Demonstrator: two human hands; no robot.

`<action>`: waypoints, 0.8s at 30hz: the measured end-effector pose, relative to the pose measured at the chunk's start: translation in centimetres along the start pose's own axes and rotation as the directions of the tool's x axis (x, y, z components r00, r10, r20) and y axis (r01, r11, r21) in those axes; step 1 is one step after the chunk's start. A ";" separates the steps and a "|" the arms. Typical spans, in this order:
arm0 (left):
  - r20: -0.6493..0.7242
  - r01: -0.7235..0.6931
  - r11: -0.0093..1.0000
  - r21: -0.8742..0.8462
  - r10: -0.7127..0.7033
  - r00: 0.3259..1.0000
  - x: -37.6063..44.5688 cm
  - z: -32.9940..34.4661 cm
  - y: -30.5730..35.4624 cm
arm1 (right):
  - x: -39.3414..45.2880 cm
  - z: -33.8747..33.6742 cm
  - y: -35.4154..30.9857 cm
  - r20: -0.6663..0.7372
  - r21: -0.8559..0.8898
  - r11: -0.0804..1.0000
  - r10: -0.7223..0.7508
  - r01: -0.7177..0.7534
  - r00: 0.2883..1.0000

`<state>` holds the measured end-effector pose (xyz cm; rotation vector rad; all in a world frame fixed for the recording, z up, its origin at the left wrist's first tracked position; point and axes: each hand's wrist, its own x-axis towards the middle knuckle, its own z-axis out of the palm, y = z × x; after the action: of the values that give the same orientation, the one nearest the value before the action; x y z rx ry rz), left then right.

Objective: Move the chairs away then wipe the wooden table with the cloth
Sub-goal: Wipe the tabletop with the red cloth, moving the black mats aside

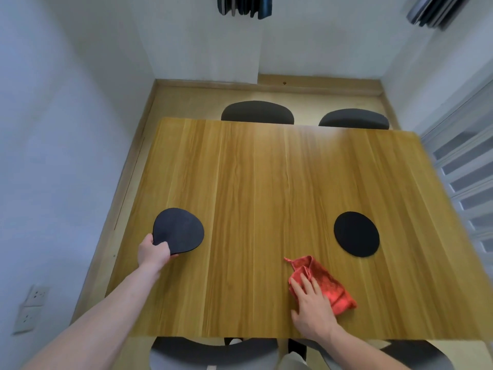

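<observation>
The cloth (324,284) lies under the right hand's (313,305) flat fingers; the left hand (154,252) pinches a black mat (178,231).

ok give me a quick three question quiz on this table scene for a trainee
1. True or false: the right hand lies flat on the red cloth.
2. What does the left hand hold?
A. the red cloth
B. the edge of the left black mat
C. a chair back
3. How many black mats lie on the wooden table?

Key
1. True: fingers straight, pressing the cloth onto the table.
2. B: its grip is on the near edge of the left mat.
3. Two: one left, and the right black mat, untouched.
</observation>
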<state>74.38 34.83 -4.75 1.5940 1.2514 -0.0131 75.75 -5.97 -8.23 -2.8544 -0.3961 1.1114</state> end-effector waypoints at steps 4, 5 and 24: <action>0.048 -0.018 1.000 -0.020 0.019 0.999 -2.3 1.9 0.3 | 0.7 2.3 3.8 0.056 -0.031 0.998 -0.046 0.048 0.997; 0.061 -0.020 0.999 -0.035 0.022 0.998 -2.8 2.4 0.4 | 0.7 2.2 5.0 0.048 -0.046 0.997 -0.053 0.055 0.997; 0.157 0.064 0.970 -0.235 -0.027 0.987 -13.9 13.8 3.4 | -2.4 -5.0 31.4 0.136 0.265 0.838 0.458 -0.478 0.879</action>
<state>78.06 15.77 -0.65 1.3305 1.1252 -0.0130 84.28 -36.69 -7.41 -2.7103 0.4658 1.2074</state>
